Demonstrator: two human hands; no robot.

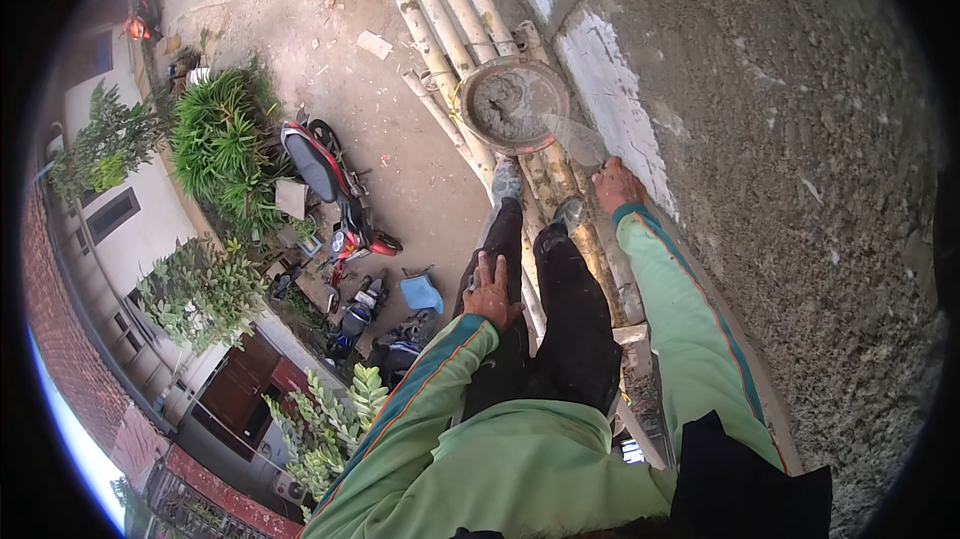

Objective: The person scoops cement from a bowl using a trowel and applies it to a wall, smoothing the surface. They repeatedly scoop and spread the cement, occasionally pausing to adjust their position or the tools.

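My right hand (618, 185) is closed around a trowel (578, 141), its handle mostly hidden by the fingers. The trowel's blade reaches over the near right rim of a round bucket (470, 124), seen from above. Wet grey mortar (505, 102) lies inside the bucket, with a hollow in its surface. My left hand (490, 296) rests on my dark trouser leg near the knee, fingers spread and holding nothing. Both arms wear light green sleeves with a teal and orange stripe.
I stand on a scaffold of bamboo poles (450, 9) high above the ground. A rough cement-plastered wall (780, 159) with a white patch (620, 99) rises close on the right. Below left are a red motorbike (340, 179), a blue chair (421, 294), plants (225, 139) and houses.
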